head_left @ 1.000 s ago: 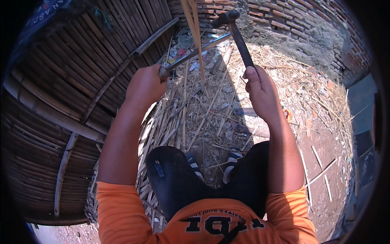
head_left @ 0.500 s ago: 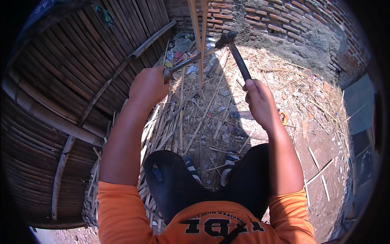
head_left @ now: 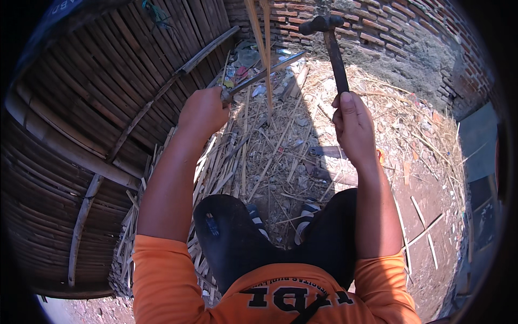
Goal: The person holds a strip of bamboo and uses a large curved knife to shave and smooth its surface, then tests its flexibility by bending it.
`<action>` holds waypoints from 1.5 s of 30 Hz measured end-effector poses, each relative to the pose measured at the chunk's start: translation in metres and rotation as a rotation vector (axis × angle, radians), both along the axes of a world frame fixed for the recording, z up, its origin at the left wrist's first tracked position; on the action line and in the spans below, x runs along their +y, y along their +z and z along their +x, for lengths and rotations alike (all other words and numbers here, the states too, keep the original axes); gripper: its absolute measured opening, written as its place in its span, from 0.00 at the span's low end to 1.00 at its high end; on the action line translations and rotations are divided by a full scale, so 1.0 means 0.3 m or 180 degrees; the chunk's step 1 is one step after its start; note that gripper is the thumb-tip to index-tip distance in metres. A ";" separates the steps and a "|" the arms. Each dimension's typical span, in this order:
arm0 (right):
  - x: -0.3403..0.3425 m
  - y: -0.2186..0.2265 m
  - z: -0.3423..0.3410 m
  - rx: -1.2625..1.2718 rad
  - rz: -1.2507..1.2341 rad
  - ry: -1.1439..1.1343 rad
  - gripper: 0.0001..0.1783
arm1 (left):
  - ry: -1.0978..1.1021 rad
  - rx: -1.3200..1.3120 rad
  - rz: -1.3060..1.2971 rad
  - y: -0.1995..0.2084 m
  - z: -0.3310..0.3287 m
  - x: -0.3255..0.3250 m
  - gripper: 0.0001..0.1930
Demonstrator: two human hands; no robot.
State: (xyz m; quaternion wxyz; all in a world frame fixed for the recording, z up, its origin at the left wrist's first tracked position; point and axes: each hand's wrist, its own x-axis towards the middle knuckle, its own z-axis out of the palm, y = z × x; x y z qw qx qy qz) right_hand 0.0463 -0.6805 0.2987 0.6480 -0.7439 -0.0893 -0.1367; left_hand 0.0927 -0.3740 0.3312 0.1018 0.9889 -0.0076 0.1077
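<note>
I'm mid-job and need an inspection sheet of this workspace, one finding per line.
Surface: brown ground, littered, part sunlit, part shaded.
Job's things: long-bladed knife crosses an upright, split pale strip; how deep it sits, cannot tell. Hammer, head apart from the blade.
Clutter: loose strips at left; straw at right.
Hands: left hand grips the knife handle; right hand grips the hammer handle.
Cables: nothing seen.
Surroundings: slatted wall left, brick wall ahead.
</note>
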 end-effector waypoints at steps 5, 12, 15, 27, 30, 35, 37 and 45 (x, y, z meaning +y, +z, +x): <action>-0.012 -0.167 0.121 0.0100 -0.1336 -0.0380 0.27 | -0.0053 -0.0031 0.0125 0.009 0.009 -0.041 0.14; 0.039 0.015 0.042 -0.0466 -0.0212 -0.0139 0.27 | 0.0133 0.0091 0.0041 -0.022 0.009 0.015 0.14; 0.031 -0.156 0.144 0.0193 -0.1417 -0.0434 0.28 | 0.0032 0.0036 0.0163 -0.003 0.010 -0.019 0.13; 0.037 -0.181 0.160 0.0313 -0.1068 -0.0178 0.28 | 0.0011 0.0106 0.0141 -0.057 0.058 -0.030 0.13; 0.033 -0.112 0.133 0.0508 -0.0688 -0.0104 0.28 | 0.0044 0.0076 0.0124 -0.064 0.075 -0.024 0.13; 0.030 -0.132 0.146 -0.0151 -0.0668 -0.0243 0.26 | 0.0074 0.0017 0.0129 -0.102 0.084 -0.009 0.13; 0.039 -0.231 0.198 0.0322 -0.1175 -0.0300 0.26 | 0.0083 -0.0016 0.0219 -0.087 0.092 -0.032 0.13; 0.037 -0.111 0.134 -0.0247 -0.0288 -0.0277 0.27 | 0.0142 0.0122 0.0080 -0.134 0.101 0.007 0.14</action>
